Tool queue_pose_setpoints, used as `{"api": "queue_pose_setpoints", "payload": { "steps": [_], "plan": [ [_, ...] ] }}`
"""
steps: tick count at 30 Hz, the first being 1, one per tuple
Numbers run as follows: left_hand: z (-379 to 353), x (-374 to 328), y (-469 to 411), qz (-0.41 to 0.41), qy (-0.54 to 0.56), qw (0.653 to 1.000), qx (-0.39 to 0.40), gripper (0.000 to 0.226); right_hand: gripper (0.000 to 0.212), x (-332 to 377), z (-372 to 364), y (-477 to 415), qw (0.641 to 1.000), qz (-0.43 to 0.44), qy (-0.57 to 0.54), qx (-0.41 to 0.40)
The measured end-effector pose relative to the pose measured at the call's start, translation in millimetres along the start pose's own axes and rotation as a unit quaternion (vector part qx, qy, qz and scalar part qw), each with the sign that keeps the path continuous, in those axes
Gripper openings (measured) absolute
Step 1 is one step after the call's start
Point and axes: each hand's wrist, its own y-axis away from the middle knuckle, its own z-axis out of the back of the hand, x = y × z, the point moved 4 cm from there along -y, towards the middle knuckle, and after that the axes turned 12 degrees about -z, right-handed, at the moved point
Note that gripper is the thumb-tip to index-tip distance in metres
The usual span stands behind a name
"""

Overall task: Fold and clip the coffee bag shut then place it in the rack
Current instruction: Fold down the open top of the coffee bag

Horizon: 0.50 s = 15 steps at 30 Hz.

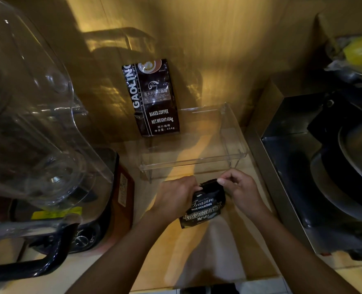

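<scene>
A small black coffee bag [204, 206] with "Treasure Blue Mountain" print stands on the wooden counter, just in front of a clear acrylic rack [193, 161]. My left hand [176, 195] grips the bag's left top side. My right hand [238, 186] pinches the bag's top right corner between thumb and fingers. The bag's top edge looks bent over between my hands. No clip is visible. A taller black "Gaoling Baked Coffee" bag [151, 98] stands at the rack's back left, against the wall.
A big clear blender jug with a black handle [33, 145] fills the left side. A steel appliance with dark pans [324, 166] sits on the right. The wooden wall [218, 49] rises behind the rack. A yellow object [360, 49] lies at the top right.
</scene>
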Motion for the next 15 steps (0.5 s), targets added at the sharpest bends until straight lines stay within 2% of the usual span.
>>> {"api": "queue_pose_setpoints", "payload": {
  "steps": [8, 10, 13, 15],
  "plan": [
    [6, 2, -2, 0.033, -0.063, 0.997, -0.025, 0.041, 0.016, -7, 5, -4, 1.0, -0.014, -0.014, 0.003],
    [7, 6, -3, 0.039, -0.011, 0.999, -0.001, 0.036, 0.016, -10, 6, -5, 1.0, -0.021, -0.014, 0.0],
    [10, 12, 1, 0.049, 0.092, 0.994, 0.019, 0.014, 0.022, -14, 11, -7, 1.0, -0.017, -0.016, -0.02],
    [13, 13, 3, 0.074, 0.121, 0.99, 0.022, 0.011, 0.023, -17, 13, -8, 0.999, -0.016, -0.016, -0.022]
  ]
}}
